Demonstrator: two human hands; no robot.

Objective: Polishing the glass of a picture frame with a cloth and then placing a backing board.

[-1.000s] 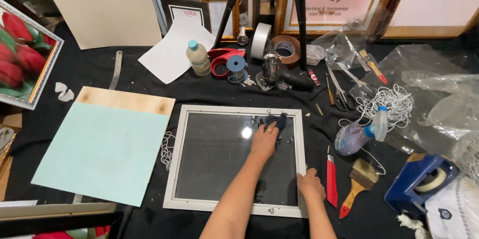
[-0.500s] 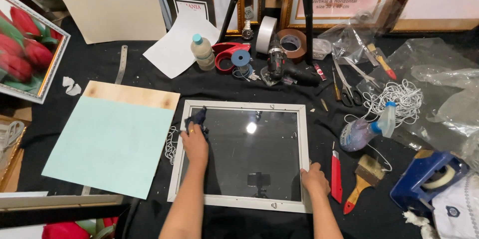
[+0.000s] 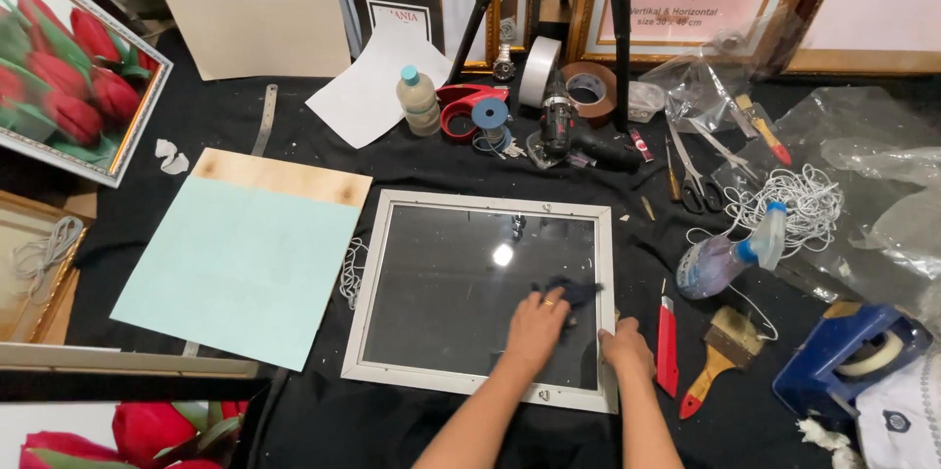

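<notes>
Head view of a framing desk (image 3: 323,430) draped in black cloth. At centre lies a white picture frame (image 3: 479,296) with its glass pane facing up. The left hand (image 3: 535,324) presses flat on the near right part of the glass, its fingers closed down on a dark cloth (image 3: 570,291) that touches the pane just beyond the fingertips. The right hand (image 3: 625,347) rests on the frame's near right corner, its grip bent over the white edge and holding nothing else. Just right of that hand lie a red utility knife (image 3: 667,346) and a wooden-handled brush (image 3: 718,357); farther right, a spray bottle (image 3: 727,254) lies on its side beside a tangle of white string (image 3: 798,197). A blue tape dispenser (image 3: 849,358) stands at the near right. Left of the frame, a pale green board (image 3: 235,268) with a bare wooden strip lies flat. Along the far side stand a small plastic bottle (image 3: 419,101), tape rolls (image 3: 591,90), a cordless drill (image 3: 573,136) and scissors (image 3: 692,175).
</notes>
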